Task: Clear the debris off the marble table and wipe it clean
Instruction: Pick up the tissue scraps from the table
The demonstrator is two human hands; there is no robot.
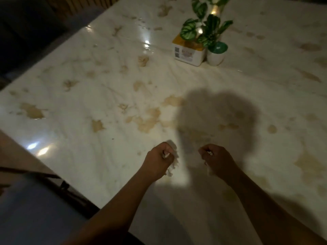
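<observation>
The marble surface (85, 71) fills nearly everything I see: glossy white stone with tan blotches and thin veins, and bright glints of lamp light at its far middle and near left. Off its left edge the room is dark. A slatted wooden wall (79, 4) stands at the far left, and a blue-grey chair (35, 214) with a dark frame sits just beside the near left edge. A broad round shadow (217, 117) lies across the middle of the stone, just beyond my hands.

At the far right of centre stands a white box (188, 53) with a yellow top and printed codes on its side. A small white pot (215, 57) touches it on the right, holding a plant (207, 27) with green, pale-striped leaves.

Both forearms reach in from the near edge. My left grip (157, 160) is clamped, fingers curled tight round a crumpled white tissue (173, 157) that bulges out at the right side of the fist, low over the stone. My right grip (216, 160) is near it but apart, fingers curled in. A small white scrap (210, 153) shows between them, too blurred to say what it is.

One tiny dark speck (112, 138) lies on the stone, to the left of my left grip.
</observation>
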